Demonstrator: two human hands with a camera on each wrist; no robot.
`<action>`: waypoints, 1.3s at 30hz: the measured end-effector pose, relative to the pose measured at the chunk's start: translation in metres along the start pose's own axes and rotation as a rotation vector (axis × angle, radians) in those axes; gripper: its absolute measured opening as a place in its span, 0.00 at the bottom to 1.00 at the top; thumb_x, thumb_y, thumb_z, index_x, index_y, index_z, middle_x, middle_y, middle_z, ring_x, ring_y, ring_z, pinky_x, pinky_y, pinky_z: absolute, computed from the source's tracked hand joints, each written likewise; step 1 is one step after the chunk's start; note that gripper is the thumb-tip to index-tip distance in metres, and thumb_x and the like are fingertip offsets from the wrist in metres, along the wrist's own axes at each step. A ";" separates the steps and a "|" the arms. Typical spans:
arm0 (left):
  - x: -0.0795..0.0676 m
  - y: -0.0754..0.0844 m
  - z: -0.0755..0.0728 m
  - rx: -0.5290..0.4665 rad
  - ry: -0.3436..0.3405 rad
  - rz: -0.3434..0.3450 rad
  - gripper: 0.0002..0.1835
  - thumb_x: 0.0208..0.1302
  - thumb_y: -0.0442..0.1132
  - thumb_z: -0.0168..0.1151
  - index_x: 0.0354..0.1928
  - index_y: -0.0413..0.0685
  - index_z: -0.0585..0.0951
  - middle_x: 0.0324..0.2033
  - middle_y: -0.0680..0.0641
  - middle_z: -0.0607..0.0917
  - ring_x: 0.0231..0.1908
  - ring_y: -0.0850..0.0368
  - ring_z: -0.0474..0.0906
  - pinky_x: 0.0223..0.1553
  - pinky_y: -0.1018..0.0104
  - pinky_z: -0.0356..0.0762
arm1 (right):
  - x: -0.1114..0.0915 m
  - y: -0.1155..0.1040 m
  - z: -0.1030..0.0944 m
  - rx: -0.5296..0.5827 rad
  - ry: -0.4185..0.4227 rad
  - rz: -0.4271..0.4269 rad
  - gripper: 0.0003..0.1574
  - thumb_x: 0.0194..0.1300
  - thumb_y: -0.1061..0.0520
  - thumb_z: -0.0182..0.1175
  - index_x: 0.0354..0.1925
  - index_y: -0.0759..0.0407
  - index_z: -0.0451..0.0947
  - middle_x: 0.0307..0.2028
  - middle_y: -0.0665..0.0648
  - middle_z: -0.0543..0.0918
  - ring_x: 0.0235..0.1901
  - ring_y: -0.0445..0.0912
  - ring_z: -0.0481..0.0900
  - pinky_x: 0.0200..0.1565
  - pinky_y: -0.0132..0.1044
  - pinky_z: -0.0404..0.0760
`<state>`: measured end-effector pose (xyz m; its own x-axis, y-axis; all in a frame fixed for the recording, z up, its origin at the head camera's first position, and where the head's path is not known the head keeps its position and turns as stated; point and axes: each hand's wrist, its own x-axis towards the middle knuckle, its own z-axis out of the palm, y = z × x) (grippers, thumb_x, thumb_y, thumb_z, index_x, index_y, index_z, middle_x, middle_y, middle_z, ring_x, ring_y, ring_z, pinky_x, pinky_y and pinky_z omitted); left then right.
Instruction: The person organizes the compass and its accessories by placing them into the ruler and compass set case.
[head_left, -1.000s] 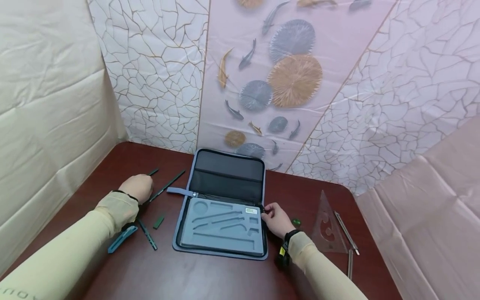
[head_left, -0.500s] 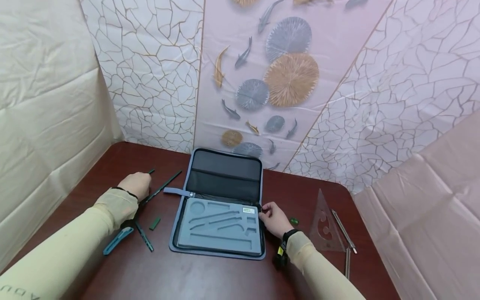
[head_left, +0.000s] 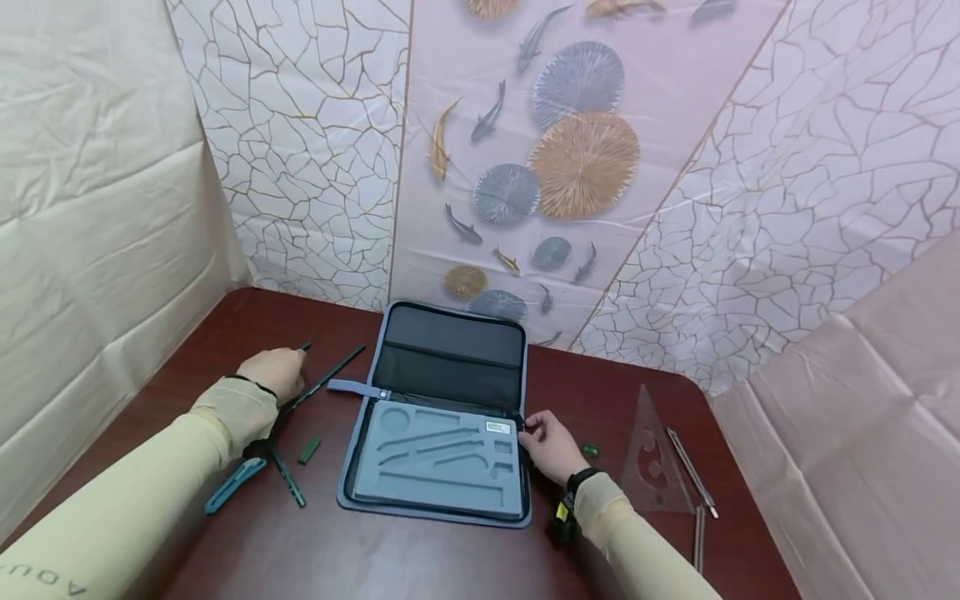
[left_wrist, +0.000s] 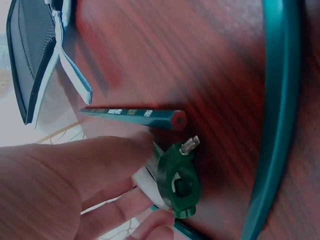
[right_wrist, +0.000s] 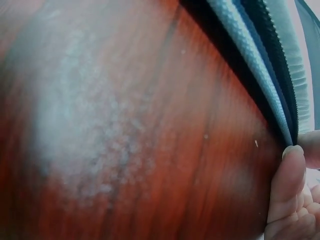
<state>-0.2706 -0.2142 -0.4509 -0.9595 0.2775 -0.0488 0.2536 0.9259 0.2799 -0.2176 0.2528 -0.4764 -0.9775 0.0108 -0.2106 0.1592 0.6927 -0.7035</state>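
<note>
Case (head_left: 453, 336) central, pencils (head_left: 330, 377) left (triangle (head_left: 654, 500) right)

Lettering in three places, none of it legible to us.
On the case's (head_left: 450, 340) insert we see a tiny printed label (head_left: 498, 427); left of the case, blurred marks on a pencil (left_wrist: 132, 117) and uncertain capitals on a sleeve (head_left: 127, 492).

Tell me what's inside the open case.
The case holds a grey tray whose shaped recesses look empty, with a white label near its far right corner. Anything beneath the tray or behind the lid's lining is covered from view.
</note>
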 end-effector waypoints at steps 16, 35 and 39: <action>0.002 0.071 -0.015 -0.072 0.052 0.126 0.14 0.62 0.40 0.61 0.44 0.37 0.81 0.38 0.40 0.77 0.32 0.51 0.75 0.34 0.55 0.75 | 0.005 0.000 -0.006 -0.021 0.002 -0.009 0.13 0.70 0.56 0.58 0.49 0.58 0.69 0.29 0.56 0.74 0.24 0.47 0.75 0.28 0.39 0.75; -0.007 0.140 0.031 0.102 -0.002 0.326 0.17 0.62 0.43 0.68 0.49 0.43 0.83 0.39 0.44 0.78 0.36 0.51 0.72 0.40 0.57 0.74 | 0.003 0.001 0.002 -0.004 -0.015 -0.007 0.15 0.69 0.54 0.59 0.49 0.58 0.69 0.30 0.56 0.75 0.25 0.48 0.75 0.28 0.39 0.76; -0.005 0.143 0.032 0.074 0.003 0.317 0.17 0.60 0.44 0.70 0.48 0.43 0.83 0.37 0.45 0.78 0.36 0.51 0.72 0.40 0.58 0.74 | 0.002 0.000 0.001 -0.010 -0.009 -0.008 0.14 0.69 0.55 0.59 0.49 0.58 0.69 0.30 0.56 0.74 0.24 0.48 0.74 0.27 0.39 0.76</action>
<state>-0.2251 -0.0746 -0.4415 -0.8316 0.5545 0.0321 0.5479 0.8097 0.2103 -0.2196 0.2524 -0.4780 -0.9775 -0.0014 -0.2107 0.1496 0.6997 -0.6986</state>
